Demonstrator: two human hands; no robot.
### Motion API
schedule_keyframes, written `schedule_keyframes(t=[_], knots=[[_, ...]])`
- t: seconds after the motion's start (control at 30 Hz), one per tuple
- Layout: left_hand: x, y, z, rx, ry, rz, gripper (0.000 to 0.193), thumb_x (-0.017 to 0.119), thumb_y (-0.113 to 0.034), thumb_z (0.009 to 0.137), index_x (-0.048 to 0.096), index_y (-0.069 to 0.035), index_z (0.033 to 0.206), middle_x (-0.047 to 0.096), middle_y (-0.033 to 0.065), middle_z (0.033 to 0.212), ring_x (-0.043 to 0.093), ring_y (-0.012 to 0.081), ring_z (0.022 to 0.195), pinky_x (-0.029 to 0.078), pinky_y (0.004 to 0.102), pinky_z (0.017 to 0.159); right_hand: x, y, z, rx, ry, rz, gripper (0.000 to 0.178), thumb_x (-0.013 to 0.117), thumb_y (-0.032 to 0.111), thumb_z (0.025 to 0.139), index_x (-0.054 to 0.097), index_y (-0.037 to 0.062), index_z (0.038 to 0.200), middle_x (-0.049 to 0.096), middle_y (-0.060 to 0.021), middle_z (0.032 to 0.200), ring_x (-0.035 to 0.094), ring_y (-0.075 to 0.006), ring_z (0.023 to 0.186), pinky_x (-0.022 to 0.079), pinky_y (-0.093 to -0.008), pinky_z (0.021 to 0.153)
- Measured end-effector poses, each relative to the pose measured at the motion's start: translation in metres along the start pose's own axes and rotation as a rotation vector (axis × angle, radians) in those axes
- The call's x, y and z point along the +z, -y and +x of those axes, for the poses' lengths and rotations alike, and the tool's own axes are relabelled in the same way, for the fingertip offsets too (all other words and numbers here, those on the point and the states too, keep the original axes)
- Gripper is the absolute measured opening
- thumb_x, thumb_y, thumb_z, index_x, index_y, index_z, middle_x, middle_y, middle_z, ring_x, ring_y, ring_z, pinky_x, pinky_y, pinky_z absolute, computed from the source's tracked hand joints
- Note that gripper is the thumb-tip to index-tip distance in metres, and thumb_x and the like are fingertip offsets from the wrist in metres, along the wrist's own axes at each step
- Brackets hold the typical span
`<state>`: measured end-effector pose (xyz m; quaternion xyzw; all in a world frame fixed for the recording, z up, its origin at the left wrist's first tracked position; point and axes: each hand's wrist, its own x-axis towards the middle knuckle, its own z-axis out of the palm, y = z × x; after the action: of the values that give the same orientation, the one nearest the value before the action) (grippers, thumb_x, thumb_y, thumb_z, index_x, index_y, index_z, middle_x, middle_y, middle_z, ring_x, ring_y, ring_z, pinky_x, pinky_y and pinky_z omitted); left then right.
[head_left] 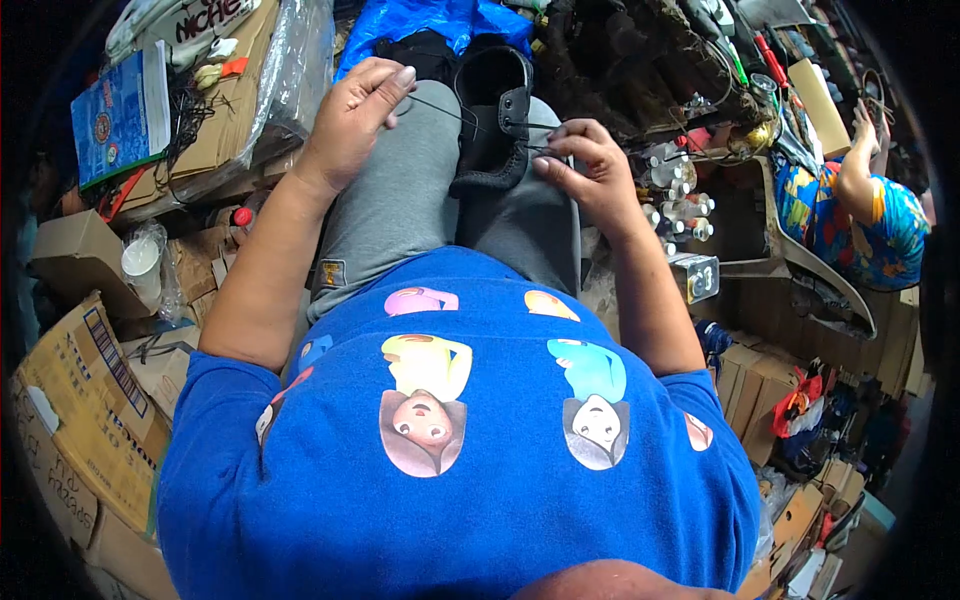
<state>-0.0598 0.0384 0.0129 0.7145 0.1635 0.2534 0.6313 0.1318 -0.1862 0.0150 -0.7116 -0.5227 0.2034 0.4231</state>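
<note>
A black shoe [514, 75] rests between my grey-trousered knees, its opening facing up and metal eyelets along its right edge. My left hand [358, 118] is to the left of the shoe, pinching one end of a thin black shoelace [438, 107] between thumb and fingers. The lace runs slack across to the shoe. On the right side, my right hand [592, 172] is closed on dark strands of the same lace close to the eyelets. Its fingertips partly hide where the strands end.
Cardboard with a blue book [120, 120] and tangled black wires lies at the left. Several small bottles [682, 205] stand beyond my right wrist. A chair [748, 215] and another person in a colourful patterned shirt [880, 225] are at the far right. Blue plastic [400, 22] lies ahead.
</note>
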Motion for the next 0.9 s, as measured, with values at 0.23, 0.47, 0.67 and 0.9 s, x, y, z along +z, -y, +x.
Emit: schedule_keyframes(t=[0.23, 0.47, 0.67, 0.9], knots=[[0.019, 0.002, 0.013, -0.105, 0.063, -0.740, 0.032, 0.043, -0.032, 0.097, 0.055, -0.009, 0.079, 0.057, 0.0186, 0.116, 0.056, 0.0292, 0.105, 0.042, 0.0399, 0.093, -0.021, -0.004, -0.019, 0.150, 0.027, 1.341, 0.013, 0.054, 0.021, 0.084, 0.058, 0.0089, 0.086, 0.052, -0.0039, 0.082, 0.049, -0.0181, 0.087, 0.034, -0.0363, 0.092], [0.022, 0.024, 0.033, -0.218, 0.241, -1.198, 0.032, 0.048, -0.034, 0.095, 0.054, -0.012, 0.073, 0.063, 0.0132, 0.088, 0.061, 0.0273, 0.084, 0.046, 0.0401, 0.083, -0.032, -0.031, -0.035, 0.446, -0.038, 0.322, 0.029, 0.055, 0.023, 0.092, 0.060, 0.0031, 0.112, 0.062, -0.0007, 0.086, 0.053, -0.0115, 0.073, 0.044, -0.0243, 0.074], [-0.020, 0.033, 0.046, -0.312, 0.114, -0.925, 0.039, 0.050, -0.032, 0.094, 0.038, -0.015, 0.061, 0.029, -0.0031, 0.052, 0.028, 0.0111, 0.045, 0.035, 0.0285, 0.059, -0.011, -0.045, -0.048, 0.016, 0.050, -0.762, 0.034, 0.055, 0.030, 0.088, 0.050, 0.0054, 0.065, 0.057, -0.0131, 0.065, 0.055, -0.0340, 0.064, 0.038, -0.0421, 0.063], [-0.086, 0.054, 0.022, -0.373, -0.096, -0.016, 0.034, 0.048, -0.033, 0.095, 0.063, -0.003, 0.087, 0.067, 0.0106, 0.085, 0.061, 0.0175, 0.072, 0.048, 0.0305, 0.074, -0.010, -0.076, -0.059, 0.535, -0.095, 0.339, 0.028, 0.054, 0.036, 0.089, 0.054, 0.0087, 0.098, 0.051, -0.0067, 0.070, 0.052, -0.0191, 0.065, 0.040, -0.0309, 0.063]])
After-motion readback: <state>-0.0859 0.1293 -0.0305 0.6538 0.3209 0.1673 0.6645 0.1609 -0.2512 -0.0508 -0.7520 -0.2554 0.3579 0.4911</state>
